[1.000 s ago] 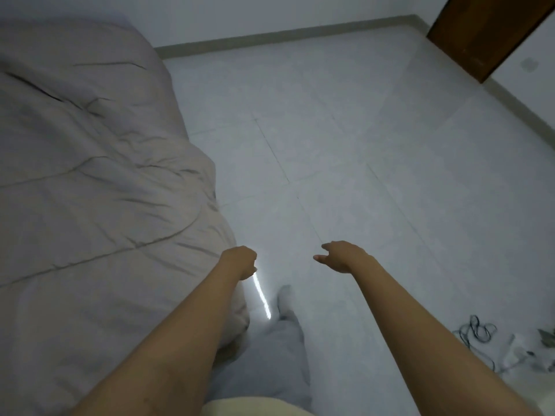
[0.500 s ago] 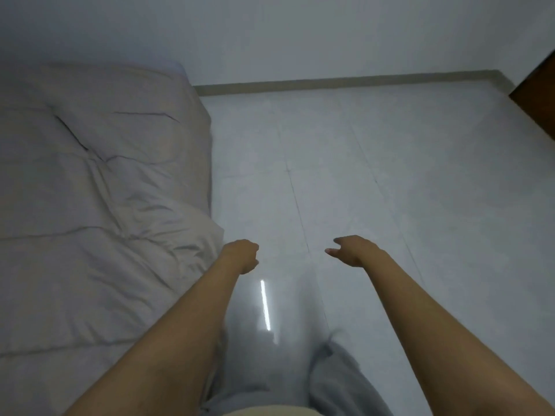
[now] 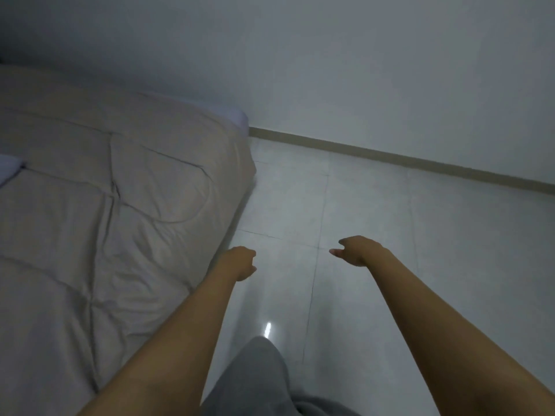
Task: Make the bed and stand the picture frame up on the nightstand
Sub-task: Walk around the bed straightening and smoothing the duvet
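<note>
The beige quilted duvet (image 3: 114, 223) lies rumpled over the bed from nine to eleven o'clock, its side edge hanging toward the glossy pale tiled floor (image 3: 360, 223). Both hands are empty above that floor: the left hand (image 3: 240, 263) loosely curled beside the duvet's edge, the right hand (image 3: 359, 250) half-open, well apart from it. The duvet looks soft, bulky and light, likely best gripped along its hem or a corner; no picture frame or nightstand is in view.

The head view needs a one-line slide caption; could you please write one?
Both empty hands, left and right, reach forward over tiled floor beside the rumpled beige duvet.
</note>
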Motion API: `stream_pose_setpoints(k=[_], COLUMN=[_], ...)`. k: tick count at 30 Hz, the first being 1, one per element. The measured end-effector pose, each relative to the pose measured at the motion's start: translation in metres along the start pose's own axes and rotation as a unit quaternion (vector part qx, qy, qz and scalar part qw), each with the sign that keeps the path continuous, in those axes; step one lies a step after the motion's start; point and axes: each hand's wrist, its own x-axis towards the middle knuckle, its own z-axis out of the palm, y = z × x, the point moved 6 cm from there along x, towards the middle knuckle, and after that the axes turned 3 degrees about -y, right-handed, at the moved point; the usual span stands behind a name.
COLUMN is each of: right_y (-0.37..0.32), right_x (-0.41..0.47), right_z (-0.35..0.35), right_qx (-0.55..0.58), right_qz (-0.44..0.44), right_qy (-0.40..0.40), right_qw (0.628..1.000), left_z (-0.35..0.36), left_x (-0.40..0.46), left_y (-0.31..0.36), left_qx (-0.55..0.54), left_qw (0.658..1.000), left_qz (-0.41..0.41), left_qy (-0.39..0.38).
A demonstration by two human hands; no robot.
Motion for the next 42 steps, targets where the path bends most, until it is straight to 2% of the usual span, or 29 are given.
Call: stream_pose_setpoints(k=[7,18,22,26,31,37,42], right_y=[-0.03,-0.047,-0.049,-0.063,-0.113,-0.206,-0.274], right_x=[0.138,0.339,0.423,0.5,0.574,0.642,0.695], right_z=[-0.168,-0.414,-0.494,-0.585,-0.682,-0.749,-0.808], right_qx=[-0.037,-0.038,-0.085,-0.137,-0.189,-0.246,-0.264], right_qz=[-0.076,-0.106,-0.133,-0.166,-0.237,-0.314,-0.345], right_qy=[0.044,0.059,0.054,0.068,0.09,0.06,0.055], right_qw=[0.995,0.992,0.986,0.974,0.949,0.915,0.899], left_z=[-0.127,-0.367,-0.435,-0.483,-0.534,-0.559,-0.604], left_x=[0.123,0.328,0.405,0.467,0.522,0.569,0.615], left_y=[-0.049,-0.111,-0.125,-0.144,-0.173,-0.229,-0.3], left_qx=[-0.03,-0.044,-0.072,-0.131,-0.194,-0.247,-0.272], left_qw=[0.997,0.994,0.989,0.977,0.956,0.927,0.915], left_qz=[-0.061,-0.087,-0.11,-0.158,-0.211,-0.279,-0.296], left_qy=[0.019,0.041,0.062,0.062,0.061,0.038,0.029])
